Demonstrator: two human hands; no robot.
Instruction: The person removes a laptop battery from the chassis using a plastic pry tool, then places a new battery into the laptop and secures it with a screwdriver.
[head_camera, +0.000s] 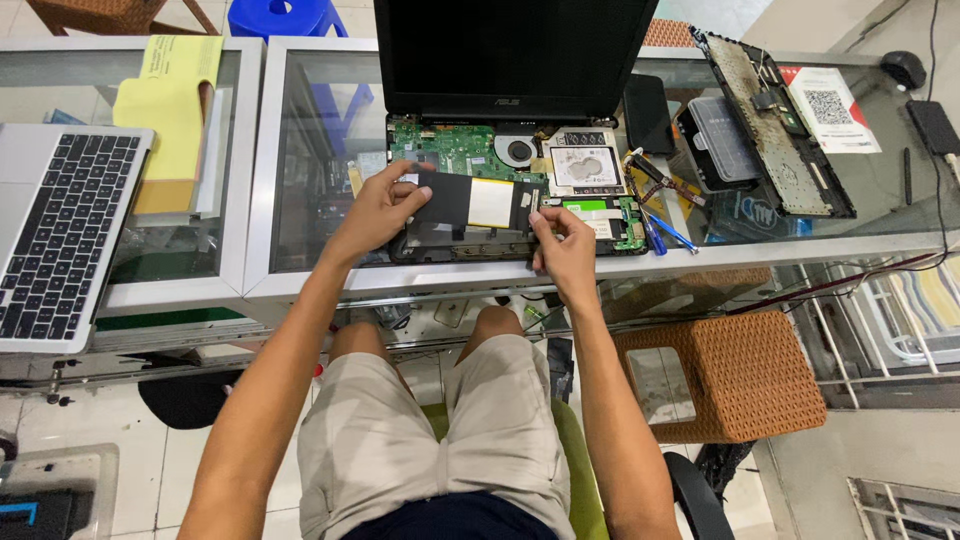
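An opened black laptop (515, 55) lies on a glass counter (320, 150), its green circuit board (455, 150) and fan bare. My left hand (378, 210) grips the left end of a flat black battery pack (470, 203) with a white label. At the pack's right end my right hand (562, 245) pinches its lower corner. The pack rests over the front part of the laptop's open base.
A silver laptop (60, 235) sits on the left counter beside a yellow folder (170, 110). Right of the opened laptop lie a removed keyboard panel (780, 130), a clear plastic box (722, 140), blue tools (655, 232) and a printed sheet (830, 108). A woven stool (735, 375) stands at lower right.
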